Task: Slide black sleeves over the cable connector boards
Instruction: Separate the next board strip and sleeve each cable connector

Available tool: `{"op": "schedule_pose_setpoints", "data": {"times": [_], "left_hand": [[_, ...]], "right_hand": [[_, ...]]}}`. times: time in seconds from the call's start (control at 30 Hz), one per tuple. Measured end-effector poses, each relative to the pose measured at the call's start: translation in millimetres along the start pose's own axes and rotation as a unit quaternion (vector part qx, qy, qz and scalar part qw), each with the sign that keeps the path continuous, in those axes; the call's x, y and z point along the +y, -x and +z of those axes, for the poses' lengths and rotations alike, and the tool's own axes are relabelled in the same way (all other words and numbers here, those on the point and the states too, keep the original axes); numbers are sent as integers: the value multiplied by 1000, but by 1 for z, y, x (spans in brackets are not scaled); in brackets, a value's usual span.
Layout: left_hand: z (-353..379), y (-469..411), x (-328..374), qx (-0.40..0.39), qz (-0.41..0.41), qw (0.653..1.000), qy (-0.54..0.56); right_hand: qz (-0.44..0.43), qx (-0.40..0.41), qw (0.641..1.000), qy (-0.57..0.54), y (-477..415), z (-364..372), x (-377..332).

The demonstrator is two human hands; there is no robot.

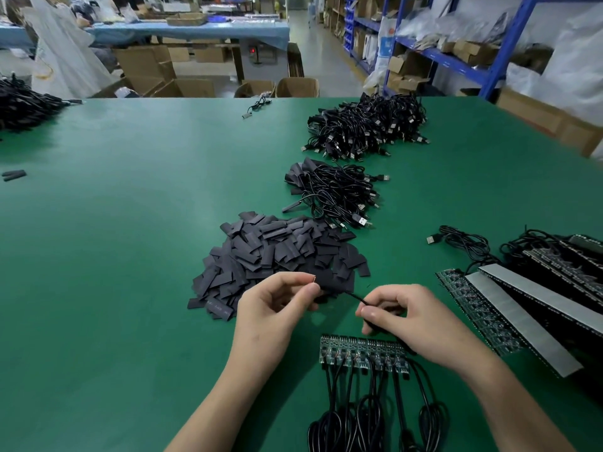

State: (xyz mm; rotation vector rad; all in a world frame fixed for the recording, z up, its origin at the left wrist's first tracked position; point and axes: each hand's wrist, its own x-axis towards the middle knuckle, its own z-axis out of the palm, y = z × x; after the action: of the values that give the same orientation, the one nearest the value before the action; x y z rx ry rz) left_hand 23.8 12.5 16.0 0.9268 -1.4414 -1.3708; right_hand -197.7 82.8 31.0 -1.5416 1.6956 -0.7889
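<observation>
Left hand (277, 308): black sleeve (328, 279); right hand (416, 321): cable (355, 297)

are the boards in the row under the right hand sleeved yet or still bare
Bare. Each visible board in the row of boards shows its chips and solder joints; none is covered in black.

— What lies past the green table (130, 256)?
— Open cardboard boxes (297, 87) on the floor at twelve o'clock. At eleven, a blue-covered bench (195, 31) carrying a woven basket (187, 18).
— And at two o'clock?
— Blue shelving (509, 44), loaded with cartons and bags.
</observation>
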Motion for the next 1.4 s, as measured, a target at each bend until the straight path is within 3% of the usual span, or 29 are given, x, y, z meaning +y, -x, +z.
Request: {"op": "schedule_pose_setpoints", "data": {"times": [0.1, 0.17, 0.2, 0.27, 0.43, 0.57, 0.63, 0.77, 0.83, 1.1, 1.4], "left_hand": [[-12, -2, 0, -74, 43, 974, -212], [-19, -2, 0, -140, 96, 893, -417], [-21, -1, 1, -160, 111, 861, -469], [-22, -1, 3, -183, 115, 844, -491], [-26, -3, 2, -240, 106, 836, -481], [-27, -4, 5, -262, 80, 860, -430], [-26, -5, 8, -265, 69, 879, -389], [-21, -3, 11, -278, 24, 921, -273], [-19, -2, 11, -269, 15, 933, -240], [-21, -4, 9, -212, -29, 965, -148], [-21, -5, 12, -240, -144, 960, -27]], "right_hand": [[-2, 79, 996, -30, -7, -7, -6], [-11, 138, 990, -14, -23, -15, -15], [-24, 167, 986, 14, -35, -22, -22], [-60, 207, 972, 91, -68, -37, -43], [-56, 222, 938, 260, -151, -81, -105], [-79, 193, 949, 236, -134, -72, -113], [-82, 134, 969, 192, -93, -48, -93], [2, -59, 991, 120, -16, -5, -49], [23, -89, 991, 95, -3, 5, -35], [-13, -53, 998, 34, 4, 24, -26], [-36, -59, 998, -5, 4, 23, -21]]}}
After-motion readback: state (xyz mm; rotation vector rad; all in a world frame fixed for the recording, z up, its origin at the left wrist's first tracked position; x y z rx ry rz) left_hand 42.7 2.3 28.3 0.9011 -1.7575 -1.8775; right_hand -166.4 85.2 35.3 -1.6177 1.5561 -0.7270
